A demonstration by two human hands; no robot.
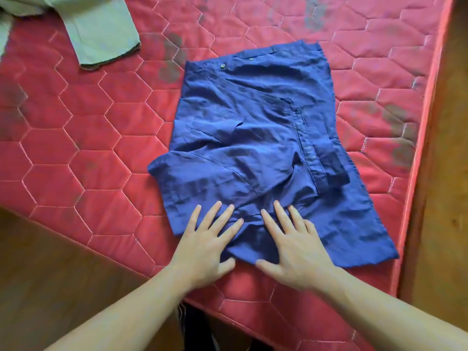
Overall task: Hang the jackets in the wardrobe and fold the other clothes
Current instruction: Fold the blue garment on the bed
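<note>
A blue garment (pixel 255 138) with metal snaps near its far edge lies folded into a rough rectangle on the red quilted mattress (pixel 83 153). My left hand (pixel 206 245) lies flat on the garment's near left corner with fingers spread and straight. Beside it, my right hand (pixel 291 245) presses flat on the near edge, fingers also straight. Neither hand grips the cloth.
A pale green garment (pixel 96 29) lies crumpled at the far left of the mattress. The wooden floor (pixel 50 274) shows at the near left, and a wooden bed frame (pixel 443 173) runs along the mattress's right side.
</note>
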